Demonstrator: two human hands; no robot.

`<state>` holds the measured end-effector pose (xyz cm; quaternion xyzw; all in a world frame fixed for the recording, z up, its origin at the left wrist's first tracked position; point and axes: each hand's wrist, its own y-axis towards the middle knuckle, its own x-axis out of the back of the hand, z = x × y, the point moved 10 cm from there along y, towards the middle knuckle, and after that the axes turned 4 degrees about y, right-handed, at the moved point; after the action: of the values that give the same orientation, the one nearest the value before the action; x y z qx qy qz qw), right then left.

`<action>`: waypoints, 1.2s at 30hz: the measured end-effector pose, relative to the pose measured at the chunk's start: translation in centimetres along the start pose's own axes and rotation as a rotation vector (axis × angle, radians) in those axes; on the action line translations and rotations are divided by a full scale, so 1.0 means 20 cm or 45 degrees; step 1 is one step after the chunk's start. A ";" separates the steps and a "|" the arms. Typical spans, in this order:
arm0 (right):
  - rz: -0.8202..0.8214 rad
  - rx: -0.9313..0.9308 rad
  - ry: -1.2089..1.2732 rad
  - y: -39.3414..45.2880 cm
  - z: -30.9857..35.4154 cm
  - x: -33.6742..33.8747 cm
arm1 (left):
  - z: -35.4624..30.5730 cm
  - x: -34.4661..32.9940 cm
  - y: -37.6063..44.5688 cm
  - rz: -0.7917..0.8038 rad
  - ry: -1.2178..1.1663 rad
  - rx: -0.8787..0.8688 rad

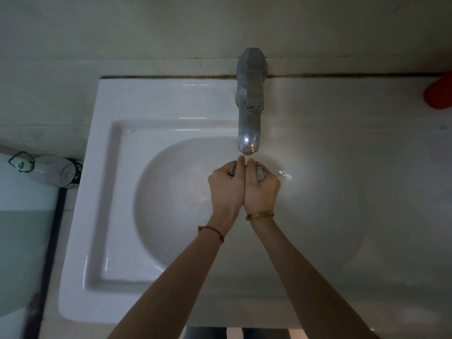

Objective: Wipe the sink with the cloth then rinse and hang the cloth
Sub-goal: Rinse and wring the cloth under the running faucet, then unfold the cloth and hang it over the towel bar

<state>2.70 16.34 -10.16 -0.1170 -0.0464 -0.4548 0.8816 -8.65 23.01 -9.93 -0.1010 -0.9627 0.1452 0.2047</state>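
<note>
Both my hands are pressed together over the round basin of the white sink [117, 192], just below the spout of the metal tap [249, 106]. My left hand [226, 189] and my right hand [261, 189] are closed side by side around a bunched grey cloth [260, 174]. Only small bits of the cloth show between the fingers of each hand; most of it is hidden in the fists. I cannot tell whether water runs from the spout. A few wet glints lie on the basin to the right of my hands.
A white bottle with a green mark [46, 171] lies on its side on the ledge left of the sink. A red object [439, 94] sits at the far right edge of the counter. The wall runs right behind the tap.
</note>
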 end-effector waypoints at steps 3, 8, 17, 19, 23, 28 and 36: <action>0.051 0.037 -0.005 0.01 0.00 -0.01 | 0.02 0.00 0.01 -0.002 -0.024 0.028; 0.134 0.127 -0.026 0.00 0.02 -0.03 | 0.07 -0.02 0.00 0.018 0.005 0.063; 0.211 0.280 -0.137 -0.04 -0.01 0.05 | 0.07 -0.10 -0.04 0.248 0.192 0.016; 0.220 0.230 -0.164 -0.07 -0.03 0.11 | 0.04 -0.12 -0.07 0.398 0.365 -0.028; 0.339 -0.172 -0.255 -0.18 -0.10 0.18 | -0.01 -0.08 -0.17 0.544 0.541 0.001; 0.520 -0.577 -0.097 -0.29 -0.07 0.27 | 0.00 0.12 -0.35 0.585 0.156 0.309; 0.973 -0.329 -0.245 -0.57 0.33 0.12 | -0.05 0.63 -0.66 0.410 -0.258 0.365</action>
<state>-5.05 9.79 -1.47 -0.2775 -0.0245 -0.0839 0.9567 -21.25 13.99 -0.20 -0.2081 -0.9194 0.3204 0.0935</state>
